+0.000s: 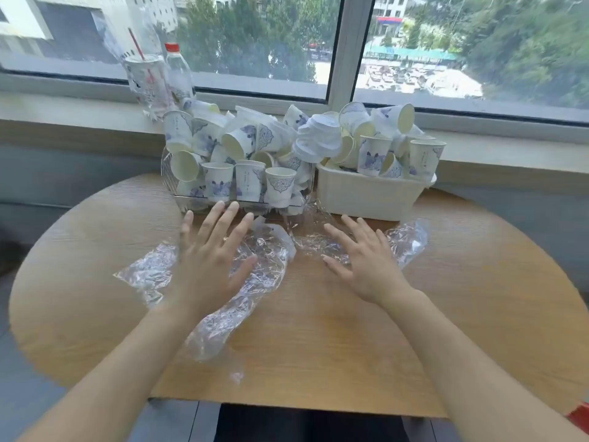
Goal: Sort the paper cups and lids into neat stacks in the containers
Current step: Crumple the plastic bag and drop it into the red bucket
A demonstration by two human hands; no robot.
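Several white paper cups with blue patterns (220, 183) lie jumbled in a clear wire-framed container (169, 173) at the back of the round wooden table. A cream plastic bin (366, 196) to its right holds more cups (373, 154). A crooked stack of white lids (318, 141) leans between the two piles. My left hand (207, 260) is spread flat, fingers straight, over a crumpled clear plastic sleeve (229, 311). My right hand (366, 263) is also spread with straight fingers over another clear sleeve (404, 240). Neither hand holds anything.
A tall clear drink cup with a red straw (148, 81) and a red-capped water bottle (178, 71) stand on the window sill behind the containers. The table's front edge (287, 406) is close to my body. A red object (581, 416) shows at the lower right.
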